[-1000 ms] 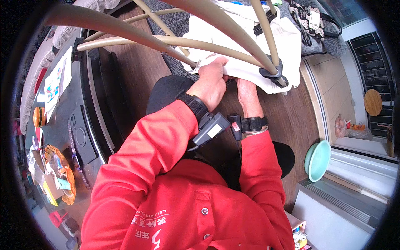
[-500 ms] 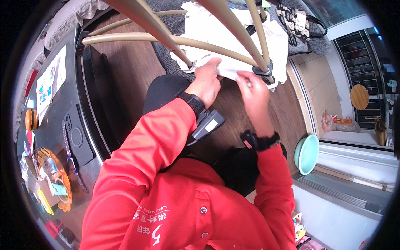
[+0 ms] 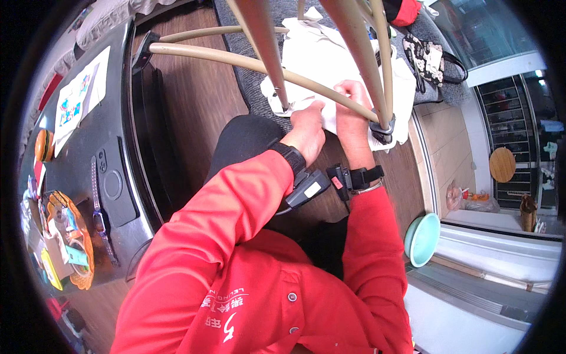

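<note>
Head view: two hands on one white cloth under a beige frame.

Left hand closed, fingers together and pinching the near edge of the cloth; right hand just beside it, fingers curled and clamped on the same cloth. One cloth only, spread on the floor past the knees, partly on the one grey rug, partly on wood. Several beige bars of the frame crossing above the cloth, one black foot resting on the cloth beside the right hand. Two red sleeves, two black wrist bands, one on each wrist. One black table to the left, with one paper sheet on it. One teal bowl to the right, well apart; one patterned bag beyond the cloth.
</note>
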{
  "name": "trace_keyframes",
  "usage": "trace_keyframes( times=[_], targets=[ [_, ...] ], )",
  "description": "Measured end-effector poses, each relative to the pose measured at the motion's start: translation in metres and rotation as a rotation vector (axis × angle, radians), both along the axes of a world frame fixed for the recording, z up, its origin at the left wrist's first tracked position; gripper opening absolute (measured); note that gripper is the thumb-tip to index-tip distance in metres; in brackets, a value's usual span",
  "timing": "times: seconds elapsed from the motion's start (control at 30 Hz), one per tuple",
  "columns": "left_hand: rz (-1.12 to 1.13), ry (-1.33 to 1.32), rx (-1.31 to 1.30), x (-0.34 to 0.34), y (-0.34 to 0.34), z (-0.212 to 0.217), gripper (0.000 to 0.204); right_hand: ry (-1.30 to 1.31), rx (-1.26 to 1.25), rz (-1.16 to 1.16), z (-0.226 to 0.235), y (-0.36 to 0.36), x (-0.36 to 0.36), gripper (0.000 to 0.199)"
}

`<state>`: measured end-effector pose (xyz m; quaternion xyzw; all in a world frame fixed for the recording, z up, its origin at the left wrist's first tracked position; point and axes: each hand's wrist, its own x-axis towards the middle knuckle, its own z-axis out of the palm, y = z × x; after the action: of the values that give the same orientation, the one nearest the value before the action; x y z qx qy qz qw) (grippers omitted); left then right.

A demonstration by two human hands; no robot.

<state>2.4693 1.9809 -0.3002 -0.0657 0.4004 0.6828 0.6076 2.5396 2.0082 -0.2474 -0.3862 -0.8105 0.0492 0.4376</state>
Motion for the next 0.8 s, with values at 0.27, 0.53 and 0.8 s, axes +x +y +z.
trace_keyframes(
  times=[0.27,0.53,0.8],
  targets=[
    [-0.156,-0.156,0.061,-0.009,-0.006,-0.003,0.020,0.433,-0.843,0.249,0.023,-0.040,0.012,0.021],
    [-0.067,-0.113,-0.057,-0.006,-0.005,0.015,0.020,-0.183,-0.893,-0.007,0.047,-0.128,0.116,0.012],
    [-0.026,-0.102,0.051,-0.004,-0.012,0.017,0.022,0.163,-0.765,-0.126,0.069,-0.124,0.179,0.008]
  ],
)
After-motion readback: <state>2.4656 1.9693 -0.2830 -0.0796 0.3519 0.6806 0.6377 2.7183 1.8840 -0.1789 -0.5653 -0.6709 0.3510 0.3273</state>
